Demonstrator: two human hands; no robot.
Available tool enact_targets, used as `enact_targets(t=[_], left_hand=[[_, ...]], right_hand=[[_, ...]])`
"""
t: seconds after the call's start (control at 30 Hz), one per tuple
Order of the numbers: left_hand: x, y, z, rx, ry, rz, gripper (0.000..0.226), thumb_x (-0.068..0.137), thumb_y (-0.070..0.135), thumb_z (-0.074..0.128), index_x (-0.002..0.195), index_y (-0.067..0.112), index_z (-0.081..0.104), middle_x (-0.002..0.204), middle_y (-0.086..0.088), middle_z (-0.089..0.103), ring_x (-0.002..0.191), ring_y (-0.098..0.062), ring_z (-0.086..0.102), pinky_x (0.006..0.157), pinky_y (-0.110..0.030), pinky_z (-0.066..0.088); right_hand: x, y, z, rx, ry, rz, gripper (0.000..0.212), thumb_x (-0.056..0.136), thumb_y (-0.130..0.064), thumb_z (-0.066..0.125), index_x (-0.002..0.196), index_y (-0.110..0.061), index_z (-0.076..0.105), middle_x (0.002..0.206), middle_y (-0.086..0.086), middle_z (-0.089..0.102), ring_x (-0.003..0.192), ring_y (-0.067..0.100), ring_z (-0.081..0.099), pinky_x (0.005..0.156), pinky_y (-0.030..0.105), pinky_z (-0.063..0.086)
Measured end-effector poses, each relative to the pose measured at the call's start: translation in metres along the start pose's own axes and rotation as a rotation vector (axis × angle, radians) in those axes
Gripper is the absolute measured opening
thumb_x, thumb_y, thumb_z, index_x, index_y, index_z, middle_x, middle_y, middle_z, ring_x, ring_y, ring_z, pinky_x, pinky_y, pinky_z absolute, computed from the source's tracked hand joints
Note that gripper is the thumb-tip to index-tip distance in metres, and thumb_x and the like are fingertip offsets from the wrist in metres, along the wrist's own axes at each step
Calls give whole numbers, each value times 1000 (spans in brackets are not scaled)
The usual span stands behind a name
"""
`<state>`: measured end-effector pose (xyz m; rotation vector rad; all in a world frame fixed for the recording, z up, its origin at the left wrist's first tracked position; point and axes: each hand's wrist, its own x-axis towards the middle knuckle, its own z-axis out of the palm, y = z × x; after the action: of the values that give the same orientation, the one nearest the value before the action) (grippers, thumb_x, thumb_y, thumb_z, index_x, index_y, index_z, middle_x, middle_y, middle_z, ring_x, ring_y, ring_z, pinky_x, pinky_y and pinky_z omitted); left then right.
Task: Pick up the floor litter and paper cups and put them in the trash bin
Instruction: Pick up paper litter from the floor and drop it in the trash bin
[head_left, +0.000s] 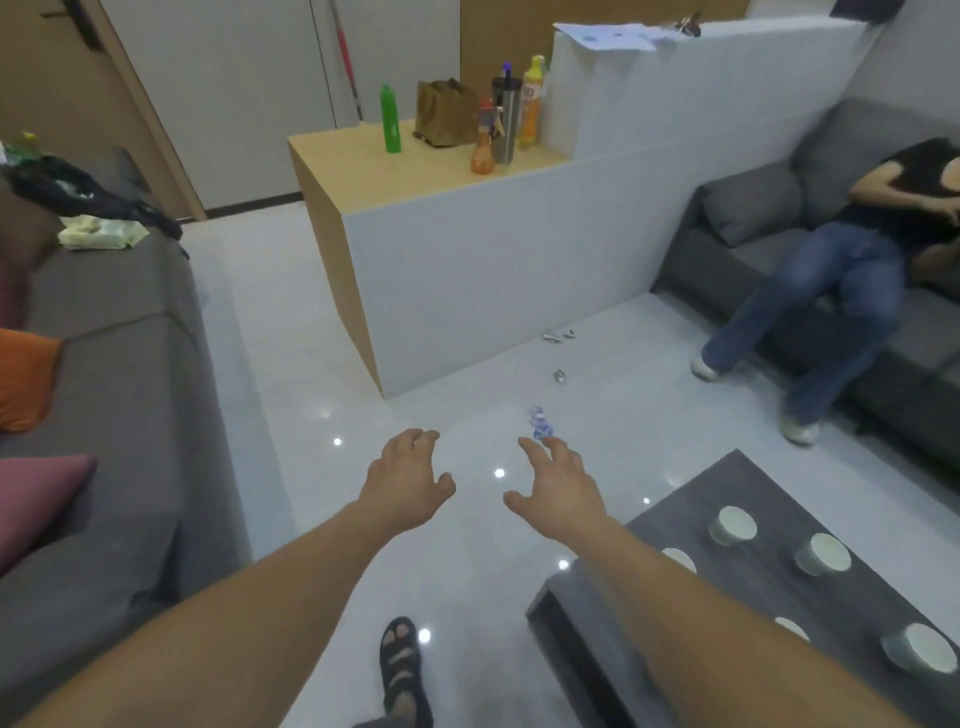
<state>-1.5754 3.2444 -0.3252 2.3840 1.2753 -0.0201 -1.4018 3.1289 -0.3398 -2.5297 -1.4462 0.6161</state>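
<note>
Asker: Sofa (114, 322) at the far left, what of it?

Watcher: Grey fabric, well left of the dark table (753, 483) and cut off by the frame edge. The orange and pink cushions on it show only in part.

Asker: Hands?

Watcher: The left hand (410, 475) hovers over the glossy pale floor left of the table, palm down, fingers loosely spread and bent, holding nothing. The right hand (558, 480) hangs just off the table's far left corner, spread and empty too. Its forearm crosses the tabletop.

Asker: Litter?

Watcher: A crumpled blue-and-white wrapper (540, 423) lies on the floor beyond that same corner, right at the right fingertips. I cannot tell whether they touch it. Its long axis runs away from the camera. Farther beyond the table sit a small silvery scrap (559, 375) and some crumpled whitish pieces (558, 335), too small to make out their shape.

Asker: Cups?

Watcher: Five paper cups (732, 526) stand upright on the table, mouths up with round white rims, set apart from one another. Two are partly hidden behind the right forearm.

Asker: Further right?

Watcher: A seated person (841, 280) in jeans, on a second grey sofa beyond the table's right side, partly cut off.
</note>
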Motion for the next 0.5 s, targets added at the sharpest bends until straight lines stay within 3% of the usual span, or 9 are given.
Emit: enact_targets(t=[0.27,0.5], left_hand=[[176,-1,-46,4,-73,150,65,91,39,51,147,16,26,153,-5,25,140,-25,23,111,-40,30],[300,21,-39,33,-186,190,66,91,39,51,148,16,26,152,-6,26,138,-26,26,110,-40,30]], right_hand=[[132,-18,-33,35,-32,163,79,87,-48,59,152,-30,19,158,3,14,141,26,22,108,42,36],[242,18,-44,75,-63,234,80,86,-47,60,152,-28,19,157,3,15,138,26,25,105,40,37]])
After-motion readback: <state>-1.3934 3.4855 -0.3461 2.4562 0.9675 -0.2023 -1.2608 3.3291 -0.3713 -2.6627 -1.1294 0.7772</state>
